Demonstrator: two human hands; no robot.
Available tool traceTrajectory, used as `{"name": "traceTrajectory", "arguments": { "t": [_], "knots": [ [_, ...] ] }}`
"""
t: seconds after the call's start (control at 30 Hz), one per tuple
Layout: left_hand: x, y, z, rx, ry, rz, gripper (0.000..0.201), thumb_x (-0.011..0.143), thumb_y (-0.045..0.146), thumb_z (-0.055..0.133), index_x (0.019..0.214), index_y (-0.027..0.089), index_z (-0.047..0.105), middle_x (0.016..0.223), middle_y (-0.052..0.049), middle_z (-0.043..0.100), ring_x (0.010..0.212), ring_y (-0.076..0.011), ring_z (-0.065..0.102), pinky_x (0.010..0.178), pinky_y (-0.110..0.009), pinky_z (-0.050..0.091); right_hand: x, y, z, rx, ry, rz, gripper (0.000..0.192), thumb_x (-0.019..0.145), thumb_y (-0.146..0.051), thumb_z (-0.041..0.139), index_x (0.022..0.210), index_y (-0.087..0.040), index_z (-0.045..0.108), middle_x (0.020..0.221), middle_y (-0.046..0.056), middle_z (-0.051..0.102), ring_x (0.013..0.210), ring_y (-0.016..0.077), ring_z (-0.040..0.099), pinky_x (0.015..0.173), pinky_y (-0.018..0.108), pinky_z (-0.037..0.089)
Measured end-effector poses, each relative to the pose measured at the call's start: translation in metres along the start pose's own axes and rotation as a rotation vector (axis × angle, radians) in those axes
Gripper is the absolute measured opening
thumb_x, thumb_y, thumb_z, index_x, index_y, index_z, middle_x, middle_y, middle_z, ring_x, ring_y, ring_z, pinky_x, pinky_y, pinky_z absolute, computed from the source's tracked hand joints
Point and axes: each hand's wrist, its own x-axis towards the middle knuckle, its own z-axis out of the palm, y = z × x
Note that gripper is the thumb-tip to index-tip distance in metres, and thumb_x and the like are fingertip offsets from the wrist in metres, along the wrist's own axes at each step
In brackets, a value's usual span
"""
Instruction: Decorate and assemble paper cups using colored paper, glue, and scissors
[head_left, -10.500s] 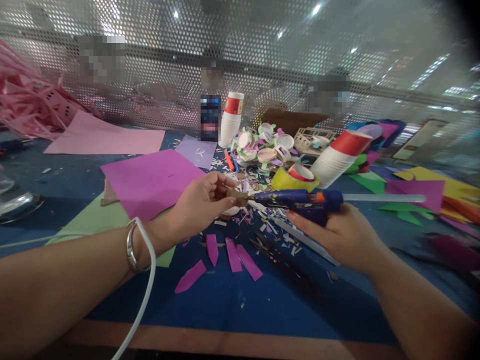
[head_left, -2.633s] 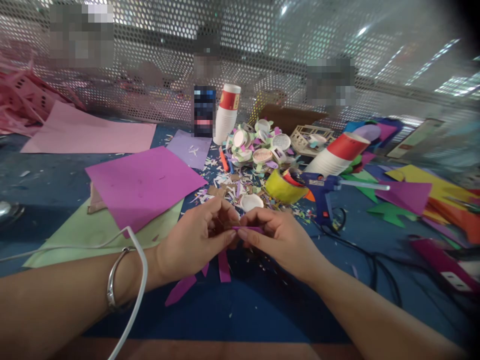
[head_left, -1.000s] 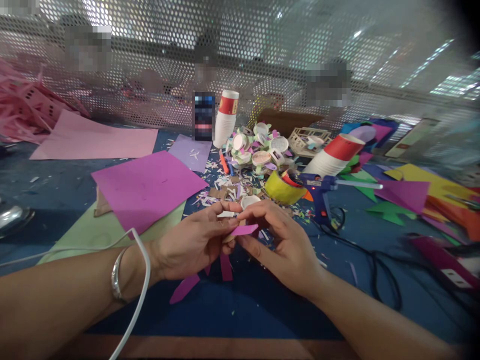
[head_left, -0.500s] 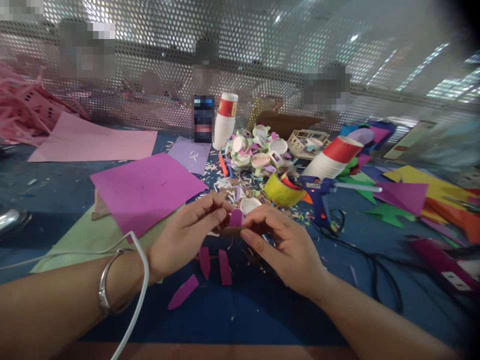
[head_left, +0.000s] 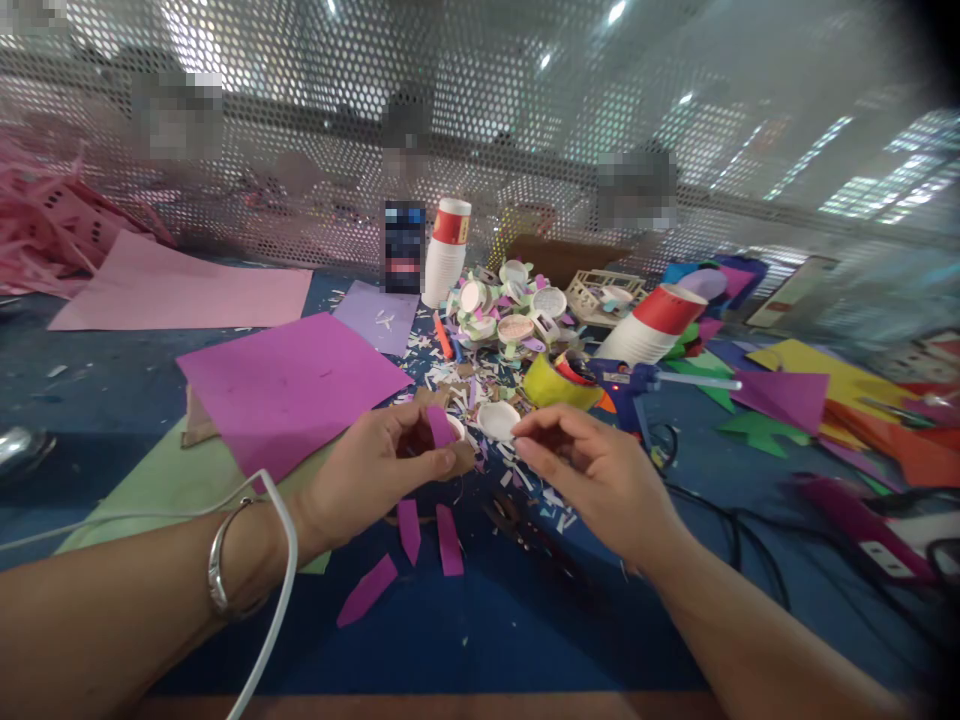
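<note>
My left hand [head_left: 382,455] is closed around a small round cardboard piece with a purple paper strip [head_left: 439,426] standing up from it. A white rim shows behind the strip, and the fingers hide much of the piece. To the right, my right hand [head_left: 589,465] hovers with bent fingers, thumb and index tips slightly apart, and nothing visible between them. Its fingertips are beside a white round lid-like disc [head_left: 498,421]; whether they touch it I cannot tell. Several cut purple strips [head_left: 449,540] with pointed ends lie on the blue table below my hands. Dark scissors [head_left: 525,530] rest beneath my right hand.
A blue glue gun [head_left: 630,385] with a white stick stands right of a yellow tape roll [head_left: 551,383]. Behind are paper scraps, a pile of decorated discs [head_left: 515,328] and stacked paper cups [head_left: 448,250]. A purple sheet [head_left: 292,385] lies left. A white cable [head_left: 279,590] crosses my left forearm.
My hands have moved apart. The right one has let go of the piece and shifted right; the left keeps it, drawn slightly left. The white disc and scissors show more fully.
</note>
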Motion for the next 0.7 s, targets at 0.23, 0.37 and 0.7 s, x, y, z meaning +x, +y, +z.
{"name": "traceTrajectory", "arguments": {
  "t": [0.23, 0.37, 0.7],
  "knots": [
    [0.001, 0.003, -0.001, -0.165, 0.159, -0.004, 0.022, 0.084, 0.033, 0.076, 0.088, 0.015, 0.064, 0.088, -0.007, 0.07, 0.083, -0.0164, 0.065, 0.078, -0.03, 0.051, -0.01, 0.013, -0.047, -0.119, 0.169, 0.114, 0.026, 0.085, -0.048, 0.071, 0.092, -0.023, 0.072, 0.077, 0.004, 0.072, 0.061, 0.0167, 0.064, 0.059, 0.028, 0.054],
    [0.002, 0.006, 0.0, -0.209, 0.212, 0.003, 0.017, 0.085, 0.028, 0.075, 0.086, 0.015, 0.063, 0.084, -0.005, 0.069, 0.078, -0.0152, 0.063, 0.074, -0.029, 0.051, -0.023, 0.025, -0.073, -0.221, 0.326, 0.284, 0.025, 0.078, -0.046, 0.075, 0.091, -0.025, 0.074, 0.081, 0.008, 0.075, 0.068, 0.0231, 0.068, 0.064, 0.035, 0.055],
    [0.005, -0.001, 0.001, -0.276, 0.218, 0.037, 0.013, 0.087, 0.022, 0.072, 0.079, 0.016, 0.063, 0.071, 0.001, 0.061, 0.065, -0.0104, 0.053, 0.061, -0.025, 0.044, -0.007, 0.06, -0.075, -0.002, 0.292, 0.438, 0.022, 0.08, -0.037, 0.078, 0.096, -0.023, 0.071, 0.101, 0.014, 0.076, 0.09, 0.0285, 0.072, 0.079, 0.039, 0.057]
  ]
}}
